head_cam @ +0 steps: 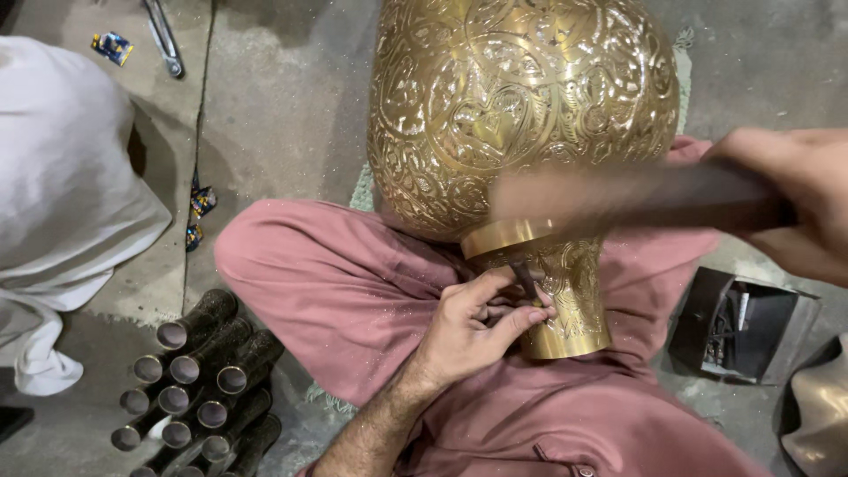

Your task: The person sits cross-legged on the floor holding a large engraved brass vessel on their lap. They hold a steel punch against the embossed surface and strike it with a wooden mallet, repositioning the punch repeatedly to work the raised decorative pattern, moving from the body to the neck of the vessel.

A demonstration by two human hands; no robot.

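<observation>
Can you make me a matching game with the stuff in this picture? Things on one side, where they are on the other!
Things:
1. brass vase
2. metal tubes
3. pliers
4. open metal box

Places:
A. floor, top left
B. on the lap
C. floor, far right
D. piled at bottom left

Pairs: 1-B, 2-D, 3-A, 4-C

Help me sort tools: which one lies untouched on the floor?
The grey metal pliers at the top left; the chisel and blurred hammer are both held in hands.

Glossy engraved brass vase (521, 97), matt pink cloth (353, 291), rough concrete floor (283, 97)
</observation>
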